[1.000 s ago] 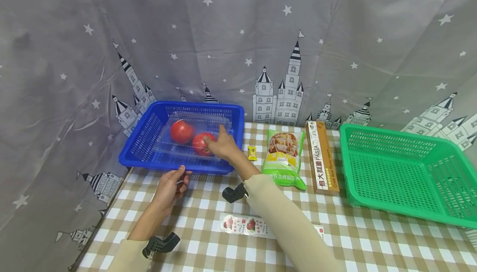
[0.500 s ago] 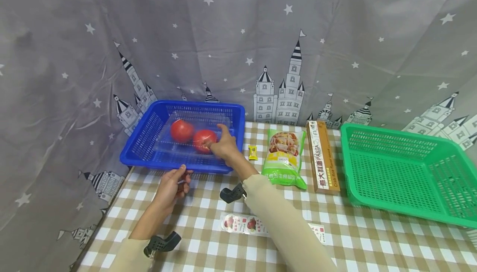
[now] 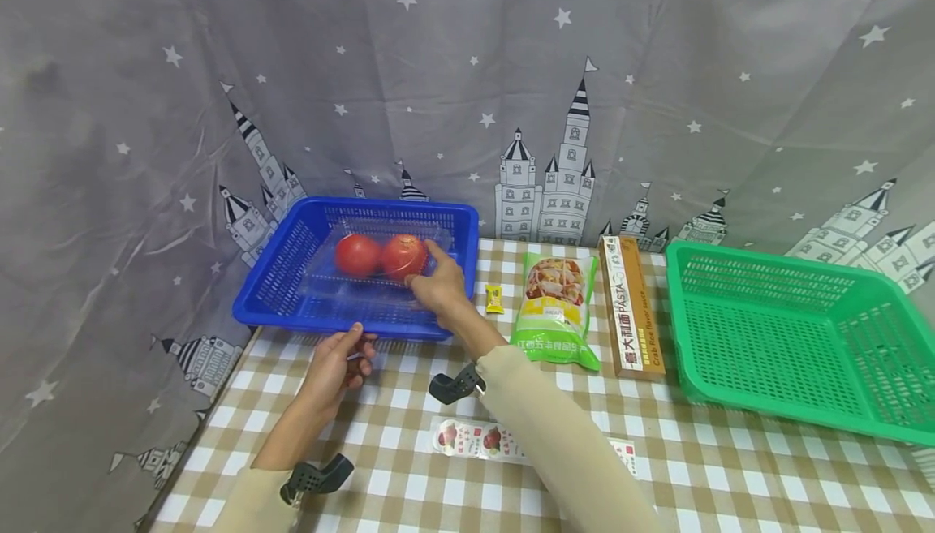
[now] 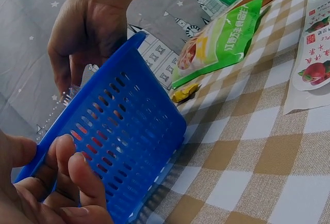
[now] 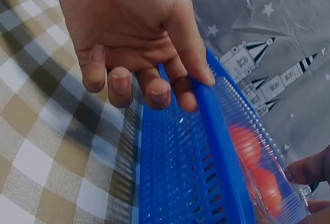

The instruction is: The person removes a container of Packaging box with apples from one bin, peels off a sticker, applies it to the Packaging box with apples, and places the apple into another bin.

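My left hand (image 3: 336, 367) pinches the near rim of a blue plastic basket (image 3: 252, 302) between thumb and fingers, as the left wrist view shows up close. Inside the basket lies a clear plastic box (image 3: 329, 285) with two round red fruits (image 3: 358, 255) that look like tomatoes. The box's right end is gripped by my right hand (image 3: 441, 285), thumb on the near side and index finger on the far side. In the right wrist view, the fruits (image 5: 265, 190) show through the clear plastic, and only part of my right hand (image 5: 312, 175) is visible.
Right of the basket lie a small yellow packet (image 3: 494, 299), a green food bag (image 3: 555, 314) and a pasta box (image 3: 631, 310). A green basket (image 3: 760, 346) stands at the far right. A label strip (image 3: 475, 440) lies in front, partly under my right sleeve (image 3: 555, 427).
Inside the clear box, the right fruit has shifted away from me, level with the left one. My right thumb has moved slightly nearer the box's front edge. The left hand stays on the rim.
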